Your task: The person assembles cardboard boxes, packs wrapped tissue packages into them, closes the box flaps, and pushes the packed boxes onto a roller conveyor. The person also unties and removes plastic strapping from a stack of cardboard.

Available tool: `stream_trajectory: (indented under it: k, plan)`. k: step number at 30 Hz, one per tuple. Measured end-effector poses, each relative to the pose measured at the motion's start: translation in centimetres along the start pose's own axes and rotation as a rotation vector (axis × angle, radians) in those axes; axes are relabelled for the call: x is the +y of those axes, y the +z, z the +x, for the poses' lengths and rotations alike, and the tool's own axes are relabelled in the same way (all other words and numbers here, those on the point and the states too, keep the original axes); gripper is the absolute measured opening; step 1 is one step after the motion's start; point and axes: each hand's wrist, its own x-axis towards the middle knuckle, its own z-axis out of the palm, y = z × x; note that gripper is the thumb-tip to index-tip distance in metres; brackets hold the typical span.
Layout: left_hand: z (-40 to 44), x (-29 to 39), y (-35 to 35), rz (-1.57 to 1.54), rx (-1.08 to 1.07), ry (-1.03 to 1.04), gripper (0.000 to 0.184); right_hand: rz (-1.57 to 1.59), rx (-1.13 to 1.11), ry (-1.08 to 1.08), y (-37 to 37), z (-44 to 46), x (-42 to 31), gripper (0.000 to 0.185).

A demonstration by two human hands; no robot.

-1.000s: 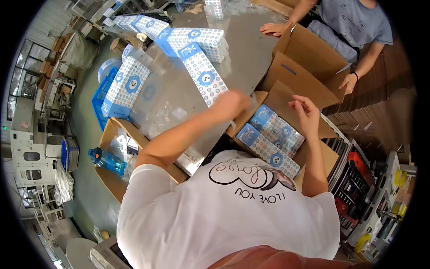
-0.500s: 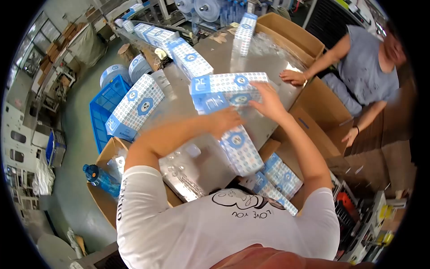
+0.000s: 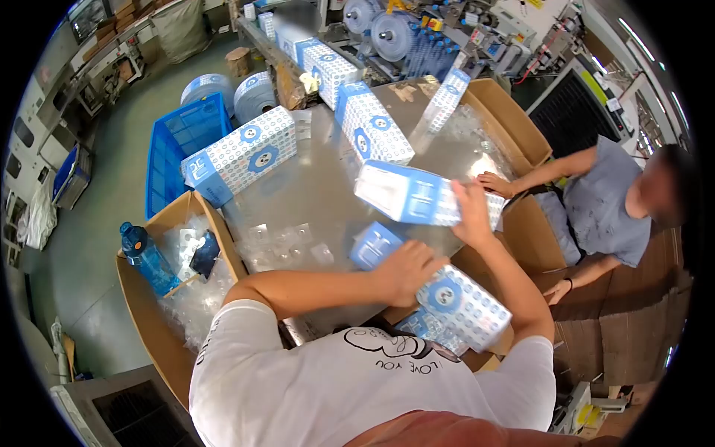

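A long white cardboard box with a blue end, blue dots and a round panda emblem [image 3: 465, 304] is over the near right edge of the grey metal table [image 3: 320, 197], tilted above the packed boxes [image 3: 432, 328] in a brown carton beside that edge. The left hand [image 3: 408, 274] grasps its upper side, fingers bent over it. Half a second ago, this box lay further over the table and the packed boxes showed more; now it partly covers them.

The right hand [image 3: 473, 212] clasps a second box of the same pattern [image 3: 417, 195] over the right part of the table, thumb and fingers spread around it. Its white end panel has turned into sight, where earlier the box showed its long dotted side.

A co-worker's hand [image 3: 493, 184] is close by this box at the table's right edge. The left forearm crosses the table's near side, by scattered clear plastic pieces [image 3: 287, 242]. At the table's left edge lies another dotted box [image 3: 249, 155], with a blue plastic crate [image 3: 190, 127] beyond. An open cardboard carton [image 3: 223, 235] at the near left corner holds a blue translucent bottle [image 3: 149, 257] and clear plastic.
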Motion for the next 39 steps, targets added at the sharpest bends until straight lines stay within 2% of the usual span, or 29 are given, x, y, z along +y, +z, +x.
stream_trajectory:
  k: [2, 4, 5, 7, 8, 10, 11, 12, 14, 15, 17, 18, 19, 20, 21, 23, 25, 26, 27, 28, 29, 30, 31, 33, 34, 35, 37, 38, 39]
  plan:
    - [2.2, 3.3, 2.1, -0.096, -0.013, 0.027, 0.068, -0.054, 0.091, -0.006, -6.0, -2.2, -0.9, 0.095]
    - [4.6, 6.8, 5.0, -0.238, -0.153, 0.109, 0.079, -0.084, 0.257, 0.003, -12.0, -4.9, -2.6, 0.093]
    - [5.6, 8.2, 7.2, -0.262, -0.179, 0.139, 0.079, -0.060, 0.239, 0.003, -14.8, -6.8, -3.1, 0.092]
    - [6.5, 10.4, 13.6, -0.220, -0.263, 0.185, 0.087, -0.043, 0.257, 0.195, -18.9, -11.3, -5.0, 0.093]
    - [6.8, 11.3, 16.8, -0.219, -0.415, 0.119, 0.090, -0.177, 0.334, 0.119, -21.4, -11.4, -7.5, 0.097]
    - [7.3, 12.1, 22.0, 0.078, -0.973, 0.075, 0.098, -0.103, 0.290, 0.312, -24.2, -15.8, -9.6, 0.095]
    - [5.7, 11.9, 25.6, 0.339, -1.084, 0.103, 0.105, -0.047, 0.268, 0.407, -24.9, -17.3, -10.9, 0.092]
    - [4.1, 10.8, 28.0, 0.377, -1.173, 0.179, 0.106, -0.012, 0.248, 0.493, -25.0, -19.1, -11.8, 0.090]
    - [0.6, 9.7, 31.1, 0.357, -1.135, 0.203, 0.104, 0.058, 0.201, 0.628, -23.8, -23.7, -12.6, 0.088]
    - [0.3, 9.6, 30.7, 0.362, -1.157, 0.216, 0.104, 0.006, 0.088, 0.724, -21.3, -26.9, -12.7, 0.095]
    - [0.5, 9.5, 28.0, 0.207, -1.079, 0.214, 0.093, -0.062, 0.055, 0.799, -14.0, -32.2, -12.2, 0.091]
    - [1.4, 9.8, 25.9, 0.125, -1.121, 0.224, 0.090, -0.048, -0.026, 0.837, -10.2, -35.0, -11.7, 0.091]
    - [1.0, 9.3, 25.6, 0.129, -1.136, 0.222, 0.090, -0.040, -0.175, 0.856, -7.2, -36.9, -11.6, 0.087]
    - [1.0, 8.9, 25.4, 0.065, -1.084, 0.301, 0.088, -0.028, -0.213, 0.752, -4.3, -37.8, -11.1, 0.081]
    - [1.3, 8.4, 25.2, 0.004, -1.029, 0.380, 0.086, -0.015, -0.180, 0.759, -2.2, -37.6, -10.7, 0.073]
    - [1.7, 7.0, 24.6, -0.085, -1.000, 0.395, 0.078, 0.126, -0.221, 0.860, -2.5, -37.3, -10.1, 0.067]
    - [2.1, 4.2, 24.3, -0.053, -0.617, 0.463, 0.068, 0.141, -0.122, 0.939, -3.6, -39.1, -10.9, 0.060]
    - [1.4, 2.3, 25.0, 0.004, -0.601, 0.354, 0.065, 0.158, -0.031, 1.013, -4.5, -40.9, -11.9, 0.054]
    - [1.1, 0.5, 25.6, 0.053, -0.585, 0.255, 0.062, 0.020, 0.104, 1.090, -4.3, -44.0, -13.1, 0.054]
    - [0.9, -0.1, 25.6, 0.089, -0.532, 0.256, 0.060, -0.133, 0.228, 1.159, -3.8, -47.3, -14.9, 0.054]
    - [0.9, -0.6, 25.9, 0.120, -0.470, 0.254, 0.058, -0.295, 0.144, 1.220, -4.5, -48.5, -17.1, 0.060]
    - [1.3, -0.9, 25.9, 0.039, -0.451, 0.144, 0.054, -0.219, 0.307, 1.699, -2.5, -51.5, -18.5, 0.066]
    - [0.9, -1.0, 25.7, -0.043, -0.445, 0.020, 0.050, -0.125, 0.492, 2.169, -1.1, -54.7, -20.3, 0.073]
    - [0.1, -1.1, 26.0, -0.312, -0.217, -0.192, 0.049, 0.838, 0.464, 2.587, -6.4, -55.9, -21.5, 0.083]
    - [-0.3, -1.4, 26.6, -0.422, -0.177, -0.298, 0.050, 0.621, 0.538, 2.484, -6.8, -57.3, -21.7, 0.078]
    - [-0.7, -2.6, 27.9, -0.467, -0.161, -0.383, 0.061, 0.564, 0.751, 2.371, -6.4, -63.1, -21.8, 0.064]
    - [-1.0, -4.4, 30.5, -0.630, -0.232, -0.806, 0.081, 0.490, 0.639, 2.303, -14.4, -53.5, -22.0, 0.050]
    - [-1.1, -6.0, 31.5, -0.571, -0.334, -0.960, 0.090, 0.385, 0.556, 2.289, -15.4, -51.8, -22.5, 0.043]
    - [-0.9, -7.3, 31.9, -0.504, -0.443, -1.101, 0.098, 0.362, 0.578, 2.301, -15.2, -51.6, -23.7, 0.043]
